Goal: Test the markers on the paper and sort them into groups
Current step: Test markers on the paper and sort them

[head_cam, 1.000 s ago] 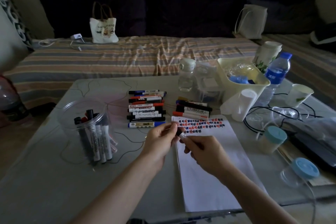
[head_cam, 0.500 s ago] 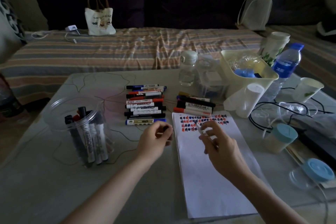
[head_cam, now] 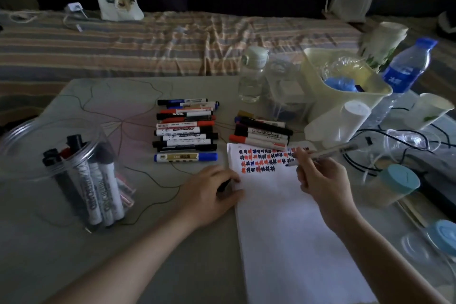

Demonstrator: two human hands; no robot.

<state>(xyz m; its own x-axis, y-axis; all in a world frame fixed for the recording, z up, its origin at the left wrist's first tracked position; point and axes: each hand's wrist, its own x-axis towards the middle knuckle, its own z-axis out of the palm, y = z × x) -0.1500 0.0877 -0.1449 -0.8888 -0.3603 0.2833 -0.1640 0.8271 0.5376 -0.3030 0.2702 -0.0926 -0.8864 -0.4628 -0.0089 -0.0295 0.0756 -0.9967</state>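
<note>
Marker labels [head_cam: 183, 131] too blurred to read, paper [head_cam: 283, 217] scribbled red, blue, black

Jar of markers [head_cam: 81, 175] left; marker rows [head_cam: 186, 129] behind paper [head_cam: 291, 217]; bin [head_cam: 345, 86] far right.
</note>
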